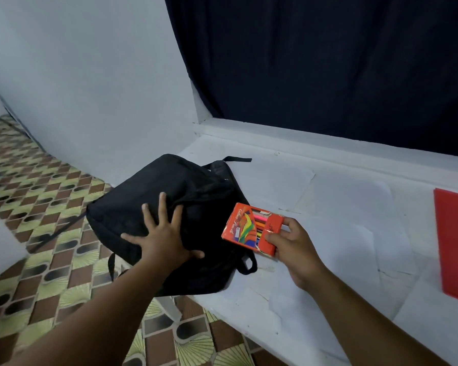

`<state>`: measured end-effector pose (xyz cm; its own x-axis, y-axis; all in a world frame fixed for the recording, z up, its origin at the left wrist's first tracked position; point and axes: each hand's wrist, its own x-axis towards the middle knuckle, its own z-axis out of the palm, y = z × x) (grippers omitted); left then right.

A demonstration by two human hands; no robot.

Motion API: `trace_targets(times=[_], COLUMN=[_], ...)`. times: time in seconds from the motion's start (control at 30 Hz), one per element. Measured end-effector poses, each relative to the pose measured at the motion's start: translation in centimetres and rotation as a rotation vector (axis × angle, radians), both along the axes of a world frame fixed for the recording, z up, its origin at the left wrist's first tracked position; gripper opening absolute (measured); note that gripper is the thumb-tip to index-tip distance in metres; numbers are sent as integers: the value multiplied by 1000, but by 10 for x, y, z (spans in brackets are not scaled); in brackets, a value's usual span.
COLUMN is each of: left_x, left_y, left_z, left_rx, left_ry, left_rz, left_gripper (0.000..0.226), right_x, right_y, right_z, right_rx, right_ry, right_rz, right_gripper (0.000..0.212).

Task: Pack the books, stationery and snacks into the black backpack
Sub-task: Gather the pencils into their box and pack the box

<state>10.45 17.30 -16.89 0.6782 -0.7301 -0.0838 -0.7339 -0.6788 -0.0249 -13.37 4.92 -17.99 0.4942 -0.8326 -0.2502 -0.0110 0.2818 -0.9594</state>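
The left hand (162,237) lies flat, fingers spread wide, arm reaching forward. The right hand (292,245) pinches with curled fingers and thumb, forearm extended.

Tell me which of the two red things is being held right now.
The colour pencil box, pinched at its near end by the right hand. The flat red book lies untouched at the table's right edge.

A room in a home, by the look of it: plain pale painted walls (90,75), a dark curtain (328,62) hanging at the far right above a white ledge (302,143), and brown-and-green patterned floor tiles (37,196) on the left.
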Motion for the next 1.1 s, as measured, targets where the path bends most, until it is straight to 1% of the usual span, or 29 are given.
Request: trace_targets(times=[0.07, 0.2, 0.37, 0.43, 0.5, 0.57, 0.63, 0.7, 0.8, 0.87, 1.07, 1.1], left_x=[7, 26, 56, 62, 67, 72, 76, 84, 96, 99, 106, 107], left_y=[4, 5, 2, 1, 3, 8, 13, 19, 23, 21, 14, 13], left_z=[-4, 1, 17, 27, 36, 43, 51, 60, 72, 74, 70, 70], left_rx=[-60, -135, -72, -98, -164, -278, -375, -417, -467, -489, -528, -512], left_ry=[50, 58, 40, 37, -6, -77, -111, -93, 23, 72, 142, 148], left_rz=[31, -18, -138, -176, -225, -268, -305, -351, -329, -334, -397, -411], left_gripper=[120, 104, 97, 92, 85, 79, 79, 78, 67, 72, 109, 111], right_x=[-1, 1, 19, 25, 30, 37, 46, 56, 70, 77, 88, 88], right_y=[0, -4, -4, -3, -4, -5, -3, -1, 2, 2, -2, -2], right_z=[0, -1, 1, 3, 4, 5, 8, 10, 10, 10, 9, 10], right_rx=[-4, -5, 7, 9, 3, 0, 7, 14, 23, 27, 16, 16], right_ry=[18, 34, 16, 8, 6, -2, -18, -26, -35, -38, -6, -5], right_rz=[8, 10, 28, 47, 58, 66, 78, 90, 105, 99, 93, 90], right_gripper=[28, 27, 28, 28, 29, 28, 26, 25, 27, 27, 26, 26])
